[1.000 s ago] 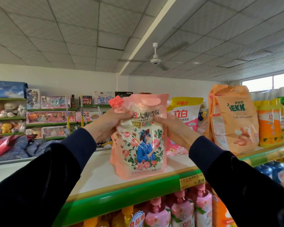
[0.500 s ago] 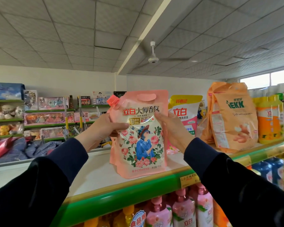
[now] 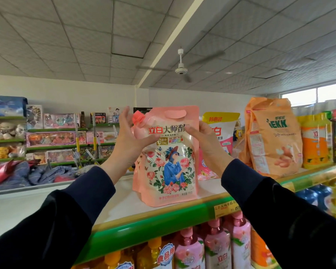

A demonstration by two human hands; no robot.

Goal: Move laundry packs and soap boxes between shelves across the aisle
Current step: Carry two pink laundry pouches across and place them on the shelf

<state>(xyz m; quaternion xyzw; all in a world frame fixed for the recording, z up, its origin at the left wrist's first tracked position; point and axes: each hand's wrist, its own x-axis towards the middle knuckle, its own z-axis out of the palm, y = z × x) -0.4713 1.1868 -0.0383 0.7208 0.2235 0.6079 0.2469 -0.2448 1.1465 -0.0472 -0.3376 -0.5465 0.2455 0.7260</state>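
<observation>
Top shelf (image 3: 163, 222): pink laundry pouch (image 3: 168, 167) now set upright; left hand (image 3: 131, 139) has been loosened, right hand (image 3: 204, 146) barely pinched on — placement basically done.

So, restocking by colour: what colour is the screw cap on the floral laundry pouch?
Coral red screw cap, head view.

A small shop, a general store by the look. Green-edged shelf (image 3: 153, 228) bearing a yellow price tag (image 3: 226, 209), detergent pouches (image 3: 219, 133) and bottles (image 3: 217, 249) lined up in rows, boxed toys (image 3: 52, 138) along the far wall, ceiling fan (image 3: 181, 69) overhead.
</observation>
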